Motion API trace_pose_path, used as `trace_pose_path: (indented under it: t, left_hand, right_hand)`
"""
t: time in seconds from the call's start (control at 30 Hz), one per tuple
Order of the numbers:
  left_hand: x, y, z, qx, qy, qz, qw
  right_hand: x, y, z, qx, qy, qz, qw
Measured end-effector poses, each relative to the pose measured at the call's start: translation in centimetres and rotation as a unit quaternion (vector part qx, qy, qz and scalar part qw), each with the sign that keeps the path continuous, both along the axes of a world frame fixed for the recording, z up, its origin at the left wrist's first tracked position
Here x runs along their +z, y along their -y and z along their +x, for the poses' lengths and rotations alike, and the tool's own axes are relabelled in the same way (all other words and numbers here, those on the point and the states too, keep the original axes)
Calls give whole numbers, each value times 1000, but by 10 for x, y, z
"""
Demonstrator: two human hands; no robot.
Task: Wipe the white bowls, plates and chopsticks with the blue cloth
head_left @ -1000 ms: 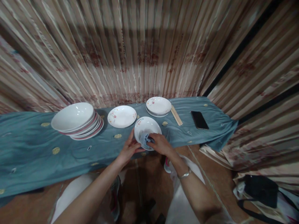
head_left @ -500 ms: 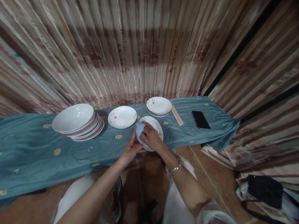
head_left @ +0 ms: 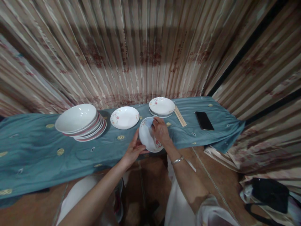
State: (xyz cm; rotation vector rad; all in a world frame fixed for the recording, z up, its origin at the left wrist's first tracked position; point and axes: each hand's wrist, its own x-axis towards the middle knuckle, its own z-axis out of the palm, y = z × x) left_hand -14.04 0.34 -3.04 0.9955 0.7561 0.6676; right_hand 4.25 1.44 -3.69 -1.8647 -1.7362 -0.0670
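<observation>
My left hand point(head_left: 135, 147) grips the lower left rim of a white floral plate point(head_left: 147, 138), which is tilted above the table's front edge. My right hand point(head_left: 161, 130) is closed on a light blue cloth point(head_left: 148, 121) and presses it to the upper part of that plate's face. Part of the cloth is hidden by my fingers. Behind the held plate stands a short stack of floral plates point(head_left: 161, 106). Another white floral plate point(head_left: 124, 117) lies flat to the left of it.
A stack of large white bowls point(head_left: 76, 119) with red bands stands on the left of the blue tablecloth point(head_left: 82, 160). Wooden chopsticks point(head_left: 180, 116) and a black phone point(head_left: 204, 121) lie to the right. Curtains point(head_left: 150, 56) hang behind, and a black bag point(head_left: 270, 193) is at lower right.
My right hand has moved the cloth from the plate's left side to its upper right. The plate has turned in my left hand, so its red flowers now show at lower right.
</observation>
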Motion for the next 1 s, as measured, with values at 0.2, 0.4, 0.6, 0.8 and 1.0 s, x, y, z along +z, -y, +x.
trace_pose_path:
  t: [0.2, 0.4, 0.6, 0.8, 1.0]
  left_hand:
    - [-3, -1, 0, 16, 0, -4, 1000]
    - [-4, -2, 1, 6, 1, -1, 1000]
    - [-1, 0, 0, 16, 5, -6, 1000]
    - [-3, 0, 1, 18, 10, -3, 1000]
    - [-6, -2, 1, 21, 20, -11, 1000]
  right_hand:
    - [-4, 15, 12, -13, 31, -74, 997]
    - [-13, 36, 13, -35, 60, -98, 993]
    - [-11, 52, 8, -54, 74, -166, 982]
    - [-5, 62, 8, -20, 26, -205, 978]
    - [0, 70, 4, 11, 3, -224, 974]
